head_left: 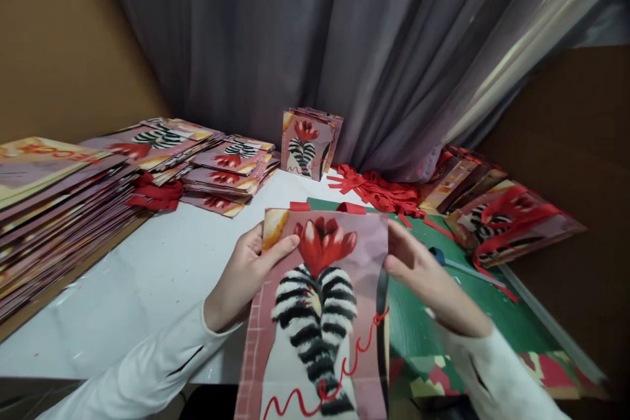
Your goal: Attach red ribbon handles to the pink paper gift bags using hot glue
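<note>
Left hand [246, 275], thumb toward 2 o'clock, fingers curled; right hand [433, 285], fingers toward 10 o'clock, extended; both white-sleeved.

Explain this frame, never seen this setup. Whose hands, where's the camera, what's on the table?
One picture, from a camera worn on a person's head, looking down at their own bare hands. No machine here. The left hand and right hand grip the two sides of a flat paper gift bag printed with a red flower. On the white table: stacks of flat bags at left, one standing bag at the back, loose red ribbons, a green cutting mat, and more bags with ribbon handles at right.
</note>
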{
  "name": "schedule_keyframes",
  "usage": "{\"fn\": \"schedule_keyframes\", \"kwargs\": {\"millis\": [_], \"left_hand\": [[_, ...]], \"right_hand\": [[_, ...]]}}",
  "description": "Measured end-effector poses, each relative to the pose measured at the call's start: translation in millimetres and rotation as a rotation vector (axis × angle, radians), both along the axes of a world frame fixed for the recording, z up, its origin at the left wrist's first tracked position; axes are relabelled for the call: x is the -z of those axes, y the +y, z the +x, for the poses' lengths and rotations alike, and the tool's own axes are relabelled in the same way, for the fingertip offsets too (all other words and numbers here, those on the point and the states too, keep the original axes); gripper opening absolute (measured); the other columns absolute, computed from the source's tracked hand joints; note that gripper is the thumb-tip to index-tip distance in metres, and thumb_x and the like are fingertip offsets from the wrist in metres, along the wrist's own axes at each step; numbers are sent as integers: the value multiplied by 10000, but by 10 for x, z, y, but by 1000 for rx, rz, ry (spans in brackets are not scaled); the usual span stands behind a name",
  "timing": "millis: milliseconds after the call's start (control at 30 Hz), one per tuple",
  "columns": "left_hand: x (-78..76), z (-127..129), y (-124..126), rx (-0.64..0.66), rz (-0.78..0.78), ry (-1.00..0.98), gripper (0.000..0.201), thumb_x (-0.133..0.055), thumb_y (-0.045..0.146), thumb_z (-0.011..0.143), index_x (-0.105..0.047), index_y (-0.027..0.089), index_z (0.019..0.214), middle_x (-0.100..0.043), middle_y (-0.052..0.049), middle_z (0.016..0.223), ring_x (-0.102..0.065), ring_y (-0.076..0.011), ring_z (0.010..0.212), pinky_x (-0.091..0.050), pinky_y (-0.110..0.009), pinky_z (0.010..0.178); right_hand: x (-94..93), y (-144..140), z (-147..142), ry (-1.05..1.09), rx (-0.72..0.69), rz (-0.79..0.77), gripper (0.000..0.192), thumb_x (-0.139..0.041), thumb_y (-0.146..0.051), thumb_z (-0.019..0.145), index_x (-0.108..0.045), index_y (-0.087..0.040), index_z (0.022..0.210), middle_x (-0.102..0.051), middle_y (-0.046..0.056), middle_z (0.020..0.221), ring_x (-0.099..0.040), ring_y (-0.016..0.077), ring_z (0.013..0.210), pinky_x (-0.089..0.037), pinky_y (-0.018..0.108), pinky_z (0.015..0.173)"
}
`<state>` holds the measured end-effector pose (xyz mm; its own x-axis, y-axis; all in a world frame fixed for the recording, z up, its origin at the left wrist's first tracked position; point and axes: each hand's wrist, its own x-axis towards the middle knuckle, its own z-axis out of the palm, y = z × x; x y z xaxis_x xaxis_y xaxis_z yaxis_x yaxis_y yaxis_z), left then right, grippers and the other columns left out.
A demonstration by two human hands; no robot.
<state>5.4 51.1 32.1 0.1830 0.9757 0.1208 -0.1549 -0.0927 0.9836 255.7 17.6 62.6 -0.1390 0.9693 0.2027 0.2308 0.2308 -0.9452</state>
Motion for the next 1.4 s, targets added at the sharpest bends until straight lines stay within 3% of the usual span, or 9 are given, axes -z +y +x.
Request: {"fn": "schedule_keyframes", "kwargs": {"millis": [133, 300, 500, 600, 833, 1000, 1167, 1300, 1400], "left_hand": [[-17, 12, -32, 165, -94, 111, 361, -732, 423, 735, -641, 154, 958, -726, -46, 953, -663, -206, 841, -515, -281, 761], [-9, 16, -45, 100, -151, 103, 365, -713, 484, 739, -655, 168, 911, -730, -35, 889, -666, -196, 790, -523, -270, 709], [26, -121, -19, 99, -184, 102, 341, -753, 454, 713, -657, 167, 870, -725, -21, 826, -671, -173, 744, -531, -235, 667], [-13, -245, 20, 82, -299, 16, 386, -772, 448, 694, -663, 158, 924, -740, -45, 878, -686, -184, 717, -554, -247, 644], [-55, -472, 100, -96, -391, -160, 456, -814, 402, 641, -681, 212, 1033, -759, -14, 868, -707, -249, 808, -584, -265, 623], [-38, -517, 49, -96, -369, -139, 425, -796, 399, 659, -683, 238, 1036, -761, -1, 897, -710, -256, 790, -589, -272, 607], [-57, -504, 18, -93, -343, -75, 523, -774, 425, 682, -633, 218, 1141, -757, -33, 904, -715, -252, 759, -587, -267, 613], [-52, -501, 24, -72, -357, -76, 513, -769, 405, 700, -619, 217, 1153, -757, -25, 911, -718, -237, 751, -586, -266, 639], [-54, -492, 35, -57, -367, -101, 513, -750, 411, 724, -610, 215, 1177, -751, -30, 961, -719, -241, 765, -583, -265, 619]], "right_hand": [[294, 28, -274, 347, 128, -246, 369, -726, -483, 757, -648, -237, 1022, -729, 41, 1026, -681, 189, 842, -546, 295, 729], [329, 44, -436, 475, 196, -198, 306, -765, -426, 731, -662, -213, 926, -743, 23, 911, -668, 162, 732, -526, 258, 663], [431, 51, -271, 564, -52, -439, 344, -764, -479, 720, -703, -220, 939, -728, 22, 863, -659, 151, 733, -511, 257, 684], [518, 70, -81, 664, -140, -429, 446, -797, -532, 648, -718, -218, 954, -710, 30, 869, -647, 146, 757, -508, 253, 704], [501, 93, 247, 577, 283, -229, 239, -892, -290, 537, -725, -223, 695, -675, -31, 606, -631, 98, 581, -497, 206, 604], [518, 103, 247, 516, 373, -314, 308, -903, -333, 485, -755, -184, 711, -713, 34, 598, -701, 186, 630, -557, 299, 654], [580, 121, 236, 479, 333, -292, 313, -864, -390, 569, -753, -179, 770, -738, 50, 675, -711, 179, 653, -564, 282, 643], [679, 153, 216, 288, 235, -227, 439, -707, -501, 757, -717, -164, 1038, -643, -7, 484, -629, 147, 461, -511, 253, 513], [792, 153, 166, 120, 287, -141, 604, -564, -572, 848, -599, -128, 1256, -496, -68, 347, -593, 173, 419, -507, 289, 530]]}}
